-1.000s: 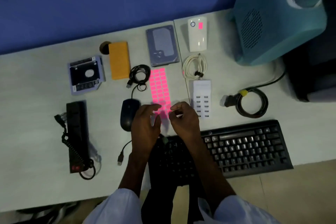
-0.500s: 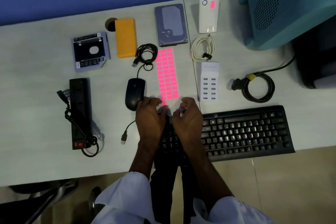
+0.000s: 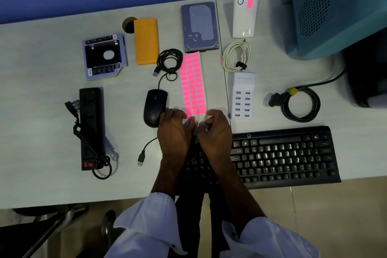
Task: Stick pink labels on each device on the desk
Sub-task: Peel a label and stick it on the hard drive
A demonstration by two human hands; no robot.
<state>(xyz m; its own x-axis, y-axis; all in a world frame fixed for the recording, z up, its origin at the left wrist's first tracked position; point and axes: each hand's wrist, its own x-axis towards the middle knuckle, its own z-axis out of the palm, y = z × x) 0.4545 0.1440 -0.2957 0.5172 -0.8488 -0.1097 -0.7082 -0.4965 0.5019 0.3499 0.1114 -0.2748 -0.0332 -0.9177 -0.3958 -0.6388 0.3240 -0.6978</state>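
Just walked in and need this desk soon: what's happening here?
A person is labelling devices on the pale desk. The left hand and right hand both pinch the near end of the strip of pink rectangular labels, apparently peeling one off. The white rounded device at the back bears one; the black mouse and grey hard drive show none.

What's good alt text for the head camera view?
The left hand and right hand pinch the near end of a pink label sheet on a desk among devices. The white device at the back already carries a label.
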